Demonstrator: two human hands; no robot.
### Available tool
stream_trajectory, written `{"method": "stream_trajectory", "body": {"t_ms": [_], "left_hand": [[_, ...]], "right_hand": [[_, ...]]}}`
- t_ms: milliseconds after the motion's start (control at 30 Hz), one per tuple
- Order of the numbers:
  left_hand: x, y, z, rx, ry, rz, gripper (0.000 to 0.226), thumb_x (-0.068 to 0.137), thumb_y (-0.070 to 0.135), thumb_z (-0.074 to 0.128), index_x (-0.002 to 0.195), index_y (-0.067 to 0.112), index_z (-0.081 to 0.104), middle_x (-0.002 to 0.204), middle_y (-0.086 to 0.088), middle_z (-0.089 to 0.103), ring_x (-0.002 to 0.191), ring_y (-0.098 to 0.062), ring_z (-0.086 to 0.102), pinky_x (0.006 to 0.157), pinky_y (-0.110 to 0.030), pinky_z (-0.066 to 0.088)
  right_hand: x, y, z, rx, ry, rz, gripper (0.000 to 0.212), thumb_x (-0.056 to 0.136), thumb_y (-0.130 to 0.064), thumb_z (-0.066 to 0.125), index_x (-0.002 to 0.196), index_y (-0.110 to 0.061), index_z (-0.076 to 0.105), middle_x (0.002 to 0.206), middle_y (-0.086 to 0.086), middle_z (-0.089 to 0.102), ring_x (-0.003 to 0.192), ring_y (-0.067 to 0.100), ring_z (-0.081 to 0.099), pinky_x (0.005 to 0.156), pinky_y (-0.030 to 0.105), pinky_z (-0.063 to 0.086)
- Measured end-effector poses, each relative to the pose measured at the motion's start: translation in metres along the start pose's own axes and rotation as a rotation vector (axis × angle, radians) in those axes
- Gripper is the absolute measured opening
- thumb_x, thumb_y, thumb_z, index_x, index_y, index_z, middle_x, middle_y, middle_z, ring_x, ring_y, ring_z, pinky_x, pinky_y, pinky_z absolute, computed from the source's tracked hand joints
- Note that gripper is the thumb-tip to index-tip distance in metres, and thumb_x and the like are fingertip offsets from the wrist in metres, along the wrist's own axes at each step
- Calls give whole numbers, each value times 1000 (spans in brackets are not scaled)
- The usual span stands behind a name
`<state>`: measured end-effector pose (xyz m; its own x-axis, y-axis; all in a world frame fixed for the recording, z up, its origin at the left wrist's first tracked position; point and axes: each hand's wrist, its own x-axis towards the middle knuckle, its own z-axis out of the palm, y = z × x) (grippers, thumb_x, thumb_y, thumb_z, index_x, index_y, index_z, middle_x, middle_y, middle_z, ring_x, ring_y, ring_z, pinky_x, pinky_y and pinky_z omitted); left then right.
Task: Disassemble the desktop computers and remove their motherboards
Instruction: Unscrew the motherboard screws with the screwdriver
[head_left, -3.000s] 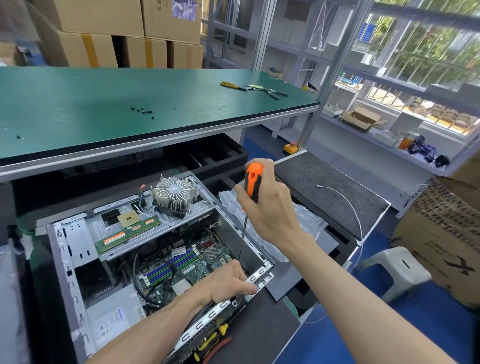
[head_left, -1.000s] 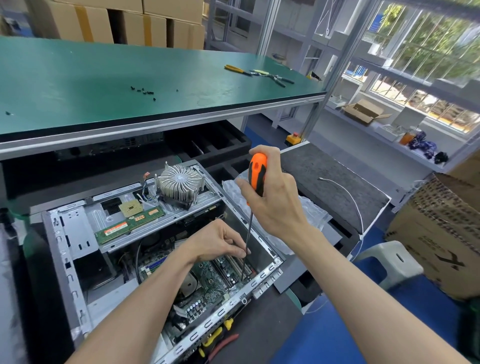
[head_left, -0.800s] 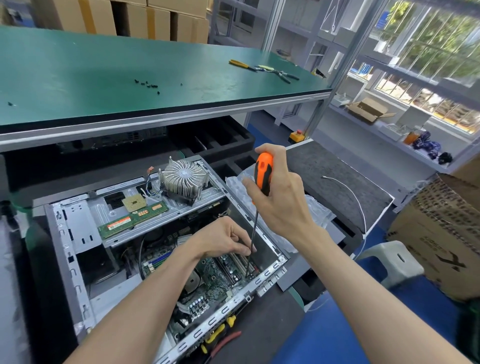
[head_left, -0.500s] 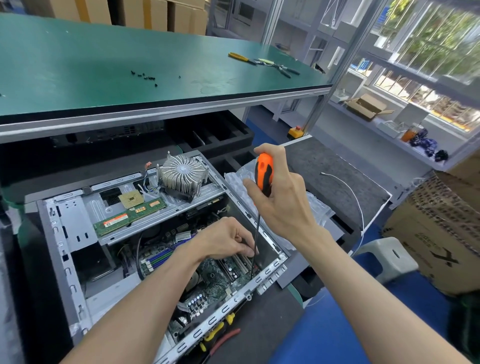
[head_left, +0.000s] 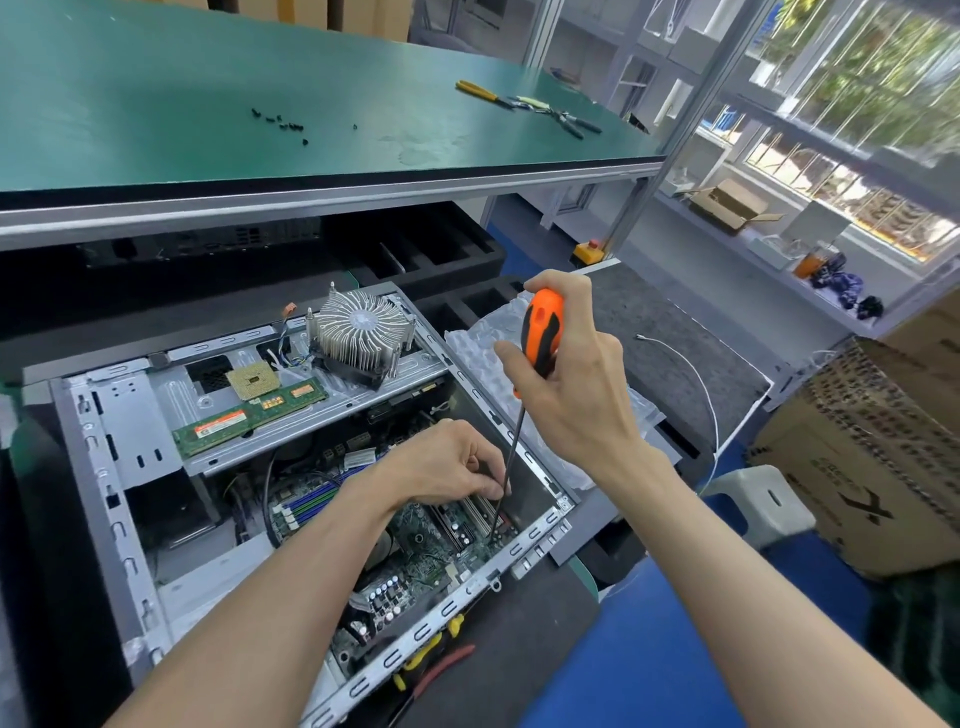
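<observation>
The desktop case (head_left: 109, 467) lies on its side below the green table (head_left: 208, 104), side panel off, with the green motherboard (head_left: 415, 561) sitting down in the bottom, slots and capacitors showing. A finned heatsink (head_left: 358, 332), a loose CPU (head_left: 253, 380) and a RAM stick (head_left: 249, 413) rest on the drive bracket across the top. The right hand (head_left: 571, 395) grips an orange-and-black screwdriver (head_left: 540, 332), tip down on the board near the case edge. The left hand (head_left: 447, 467) has fingers curled, pinching the shaft low down.
</observation>
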<state>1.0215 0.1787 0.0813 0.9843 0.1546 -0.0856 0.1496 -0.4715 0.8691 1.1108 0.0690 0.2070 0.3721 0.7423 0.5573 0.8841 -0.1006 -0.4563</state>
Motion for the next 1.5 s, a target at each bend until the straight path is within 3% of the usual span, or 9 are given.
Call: {"method": "stream_trajectory", "body": {"t_ms": [300, 367, 500, 633, 767, 933, 1067, 1367, 1500], "left_hand": [[1, 0, -1, 44, -27, 30, 3, 84, 29, 77, 83, 32, 77, 47, 16, 54, 42, -2, 41, 47, -12, 33], [1, 0, 0, 66, -29, 34, 3, 84, 29, 77, 83, 32, 77, 47, 16, 56, 42, -1, 41, 49, -15, 35], [2, -2, 1, 89, -44, 14, 5, 82, 29, 76, 84, 33, 78, 61, 10, 68, 51, -13, 54, 54, -29, 49], [1, -2, 1, 93, -60, 42, 7, 82, 25, 75, 81, 32, 78, 54, 18, 62, 44, 1, 48, 47, -8, 34], [1, -1, 3, 103, -71, 48, 7, 83, 26, 75, 80, 32, 76, 48, 18, 56, 42, 0, 45, 46, -8, 32], [2, 1, 10, 133, -44, 65, 5, 86, 31, 72, 85, 34, 75, 59, 20, 64, 50, 2, 53, 49, -8, 35], [3, 1, 12, 145, -25, 69, 4, 88, 31, 71, 87, 32, 74, 47, 18, 53, 42, -3, 45, 45, -11, 33], [3, 2, 12, 202, -17, 79, 4, 89, 31, 71, 89, 31, 75, 50, 28, 53, 48, 4, 49, 46, -10, 30], [3, 4, 14, 234, -16, 85, 4, 88, 32, 72, 89, 33, 76, 53, 31, 53, 52, 6, 50, 53, -20, 35]], "right_hand": [[-2, 2, 3, -14, -13, -5, 43, 94, -23, 67, 122, -28, 34, 59, 7, 40, 49, 22, 42, 49, 42, 41], [-3, 1, 4, -19, -17, -13, 43, 94, -23, 67, 122, -27, 35, 59, 3, 38, 50, 21, 42, 48, 38, 40], [-6, 1, 5, -17, -25, 3, 42, 95, -23, 66, 122, -27, 35, 60, 10, 39, 48, 23, 42, 49, 43, 41], [-9, 1, 5, -2, -29, 21, 42, 95, -22, 67, 122, -26, 34, 60, 12, 40, 48, 24, 42, 50, 47, 40], [-11, 2, 3, 10, -25, 30, 42, 95, -21, 67, 121, -27, 34, 60, 13, 40, 48, 26, 42, 50, 48, 40], [-12, 2, 1, -12, -35, 20, 43, 96, -21, 67, 121, -28, 33, 60, 15, 40, 49, 28, 44, 51, 48, 41], [-13, 2, 1, -41, -49, -1, 44, 96, -21, 67, 122, -27, 32, 60, 12, 40, 48, 24, 40, 50, 44, 40], [-14, 2, 7, -79, -79, -11, 44, 96, -22, 66, 122, -28, 31, 58, 10, 39, 46, 21, 39, 47, 32, 34], [-15, 2, 8, -86, -85, -7, 43, 97, -23, 66, 122, -28, 31, 59, 10, 39, 46, 20, 39, 50, 26, 31]]}}
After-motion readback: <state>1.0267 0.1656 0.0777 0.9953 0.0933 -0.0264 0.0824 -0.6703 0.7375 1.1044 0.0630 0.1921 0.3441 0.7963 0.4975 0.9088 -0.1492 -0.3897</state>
